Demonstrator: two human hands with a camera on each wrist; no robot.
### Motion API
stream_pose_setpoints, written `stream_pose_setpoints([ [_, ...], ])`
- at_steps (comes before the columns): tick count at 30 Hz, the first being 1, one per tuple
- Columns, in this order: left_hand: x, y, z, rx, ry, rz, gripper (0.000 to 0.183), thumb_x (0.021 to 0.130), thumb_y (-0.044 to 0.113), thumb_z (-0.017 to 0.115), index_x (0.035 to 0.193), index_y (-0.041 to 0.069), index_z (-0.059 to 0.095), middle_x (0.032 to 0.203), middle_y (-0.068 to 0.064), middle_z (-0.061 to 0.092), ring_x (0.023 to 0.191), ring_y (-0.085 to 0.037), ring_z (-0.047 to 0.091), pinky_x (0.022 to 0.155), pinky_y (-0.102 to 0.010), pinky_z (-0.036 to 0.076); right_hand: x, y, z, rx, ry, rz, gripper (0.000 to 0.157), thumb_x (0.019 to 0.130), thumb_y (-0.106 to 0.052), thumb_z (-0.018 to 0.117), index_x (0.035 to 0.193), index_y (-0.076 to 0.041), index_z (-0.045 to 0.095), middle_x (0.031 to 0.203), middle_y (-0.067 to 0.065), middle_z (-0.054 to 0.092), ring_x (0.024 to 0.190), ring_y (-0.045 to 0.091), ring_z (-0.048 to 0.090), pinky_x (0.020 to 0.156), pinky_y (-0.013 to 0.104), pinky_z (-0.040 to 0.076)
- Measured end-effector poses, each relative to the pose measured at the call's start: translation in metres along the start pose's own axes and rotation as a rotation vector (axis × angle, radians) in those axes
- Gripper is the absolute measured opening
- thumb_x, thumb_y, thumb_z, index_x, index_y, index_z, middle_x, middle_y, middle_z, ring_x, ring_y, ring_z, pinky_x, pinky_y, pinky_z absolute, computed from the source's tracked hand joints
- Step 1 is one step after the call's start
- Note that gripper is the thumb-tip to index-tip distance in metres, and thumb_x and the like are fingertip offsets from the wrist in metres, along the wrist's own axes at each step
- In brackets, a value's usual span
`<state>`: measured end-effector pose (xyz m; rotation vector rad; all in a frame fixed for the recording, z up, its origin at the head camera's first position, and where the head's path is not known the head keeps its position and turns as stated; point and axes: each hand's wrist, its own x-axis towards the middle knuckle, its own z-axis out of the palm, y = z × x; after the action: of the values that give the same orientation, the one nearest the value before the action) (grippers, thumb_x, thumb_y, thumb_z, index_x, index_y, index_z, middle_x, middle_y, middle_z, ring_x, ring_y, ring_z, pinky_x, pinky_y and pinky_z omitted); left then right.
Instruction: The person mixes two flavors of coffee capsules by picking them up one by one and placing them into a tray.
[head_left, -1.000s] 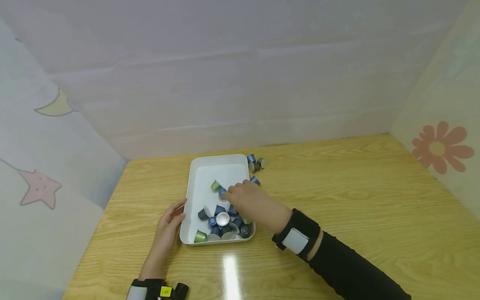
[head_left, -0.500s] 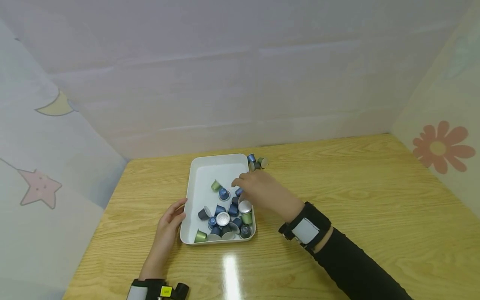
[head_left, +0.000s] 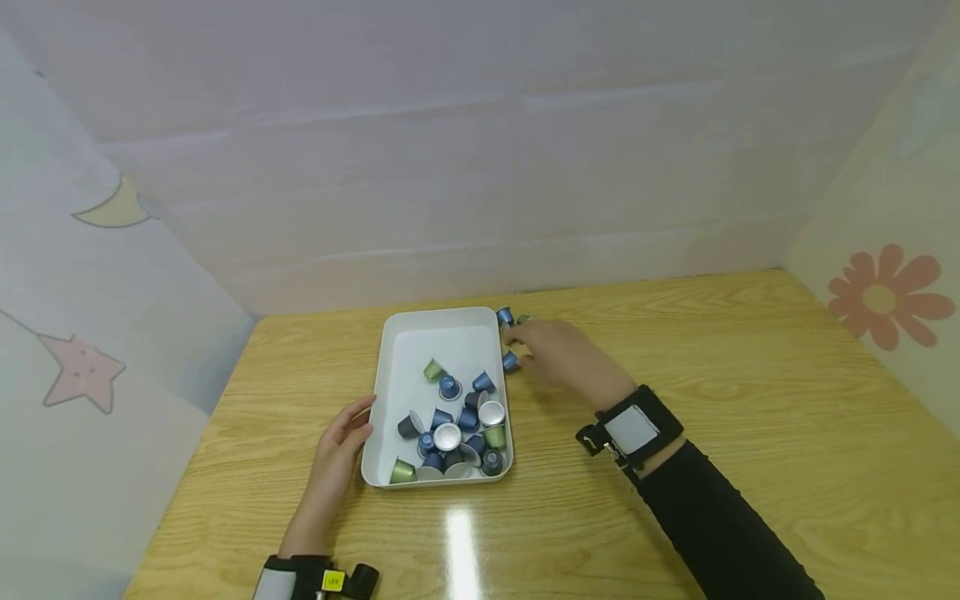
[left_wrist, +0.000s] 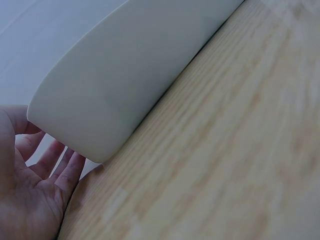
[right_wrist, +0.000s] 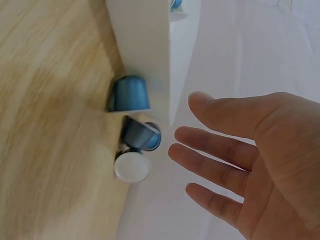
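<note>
A white tray [head_left: 408, 337] holds several coffee capsules, blue, dark and green, mostly in its near half. My left hand [head_left: 341, 450] rests against the tray's left side; in the left wrist view its slightly bent fingers [left_wrist: 65, 167] touch the wall near a corner. Just beyond the tray's right edge, my right hand [head_left: 564, 354] hovers over loose capsules, holding nothing. The right wrist view shows its fingers spread and apart from a blue capsule [right_wrist: 131, 94], a dark capsule [right_wrist: 137, 132] and a pale-lidded capsule [right_wrist: 132, 167]. In the head view the right hand partly hides this group.
A wooden table [head_left: 675, 375] lies under the tray and extends far to the right. Behind it stands a pale wall covering [head_left: 480, 167]. Side panels carry a pink star [head_left: 82, 372] and a red flower [head_left: 888, 287].
My right hand has left a blue capsule in the tray, then moved right and away over the tray's edge to the loose capsules. The left hand stays against the tray.
</note>
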<state>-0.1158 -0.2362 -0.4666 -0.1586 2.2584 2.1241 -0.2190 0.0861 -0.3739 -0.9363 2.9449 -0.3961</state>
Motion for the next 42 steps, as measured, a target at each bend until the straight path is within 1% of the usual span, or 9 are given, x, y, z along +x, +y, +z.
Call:
stream_pose_setpoints([
  [5, -0.001, 0.0, -0.001, 0.003, -0.002, -0.006, 0.043, 0.104, 0.005, 0.043, 0.146, 0.004, 0.043, 0.15, -0.017, 0.04, 0.136, -0.025, 0.038, 0.092, -0.01, 0.041, 0.0, 0.009, 0.003, 0.045, -0.033, 0.059, 0.035, 0.094, -0.009, 0.067, 0.128, -0.007, 0.064, 0.128, 0.011, 0.064, 0.115, 0.03, 0.06, 0.096, 0.044, 0.049],
  [11, -0.001, 0.001, -0.001, 0.007, -0.004, -0.003, 0.042, 0.104, 0.005, 0.043, 0.146, 0.004, 0.043, 0.15, -0.017, 0.04, 0.136, -0.026, 0.038, 0.092, -0.01, 0.041, 0.001, 0.016, 0.014, 0.057, -0.047, 0.082, 0.031, 0.097, -0.009, 0.06, 0.128, -0.005, 0.063, 0.122, 0.012, 0.064, 0.102, 0.024, 0.062, 0.089, 0.04, 0.052],
  [18, 0.0, -0.002, -0.002, 0.031, 0.007, -0.007, 0.042, 0.103, 0.006, 0.044, 0.145, 0.005, 0.045, 0.149, -0.016, 0.041, 0.135, -0.026, 0.039, 0.092, -0.009, 0.041, 0.005, 0.018, 0.029, 0.109, -0.057, 0.127, 0.04, 0.096, -0.012, 0.06, 0.136, -0.006, 0.058, 0.129, 0.012, 0.063, 0.115, 0.028, 0.06, 0.096, 0.044, 0.049],
  [22, 0.001, -0.004, -0.001, 0.033, 0.013, 0.001, 0.041, 0.103, 0.007, 0.044, 0.144, 0.005, 0.046, 0.148, -0.016, 0.042, 0.134, -0.025, 0.04, 0.092, -0.01, 0.041, 0.008, 0.018, 0.035, 0.101, -0.048, 0.102, 0.036, 0.094, -0.013, 0.064, 0.13, -0.008, 0.061, 0.113, 0.008, 0.067, 0.101, 0.023, 0.062, 0.09, 0.042, 0.051],
  [26, 0.001, -0.005, -0.001, 0.038, 0.019, 0.013, 0.041, 0.103, 0.008, 0.044, 0.144, 0.004, 0.047, 0.147, -0.018, 0.043, 0.133, -0.027, 0.041, 0.091, -0.01, 0.042, 0.014, 0.018, 0.041, 0.085, -0.051, 0.097, 0.021, 0.093, -0.017, 0.068, 0.113, -0.012, 0.064, 0.091, 0.001, 0.061, 0.084, 0.019, 0.057, 0.078, 0.038, 0.051],
  [30, 0.001, -0.005, -0.002, 0.031, 0.016, 0.002, 0.041, 0.103, 0.007, 0.044, 0.144, 0.005, 0.046, 0.148, -0.015, 0.042, 0.134, -0.025, 0.04, 0.093, -0.009, 0.041, 0.019, 0.017, 0.044, 0.035, -0.053, 0.102, 0.019, 0.092, -0.021, 0.071, 0.108, -0.014, 0.064, 0.088, -0.001, 0.06, 0.081, 0.017, 0.057, 0.075, 0.037, 0.051],
  [32, 0.001, -0.004, -0.002, 0.025, 0.013, -0.01, 0.041, 0.103, 0.006, 0.043, 0.144, 0.007, 0.046, 0.148, -0.012, 0.042, 0.134, -0.022, 0.039, 0.093, -0.009, 0.041, 0.02, 0.015, 0.044, -0.005, -0.05, 0.095, 0.024, 0.091, -0.023, 0.072, 0.112, -0.013, 0.064, 0.092, 0.001, 0.063, 0.084, 0.018, 0.06, 0.075, 0.038, 0.052],
  [38, 0.001, -0.002, -0.002, 0.004, 0.009, 0.015, 0.043, 0.103, 0.004, 0.045, 0.145, 0.002, 0.044, 0.148, -0.016, 0.042, 0.133, -0.023, 0.04, 0.095, -0.012, 0.041, 0.02, 0.007, 0.042, -0.107, -0.032, 0.071, 0.043, 0.092, -0.023, 0.072, 0.131, -0.009, 0.06, 0.108, 0.009, 0.068, 0.097, 0.026, 0.065, 0.08, 0.044, 0.055],
  [42, 0.001, -0.001, -0.002, 0.003, 0.002, 0.008, 0.042, 0.103, 0.005, 0.045, 0.145, 0.003, 0.045, 0.148, -0.015, 0.042, 0.133, -0.022, 0.04, 0.095, -0.011, 0.041, 0.018, 0.005, 0.042, -0.116, -0.01, 0.062, 0.04, 0.091, -0.015, 0.069, 0.13, -0.008, 0.06, 0.1, 0.008, 0.069, 0.088, 0.024, 0.065, 0.073, 0.042, 0.055],
])
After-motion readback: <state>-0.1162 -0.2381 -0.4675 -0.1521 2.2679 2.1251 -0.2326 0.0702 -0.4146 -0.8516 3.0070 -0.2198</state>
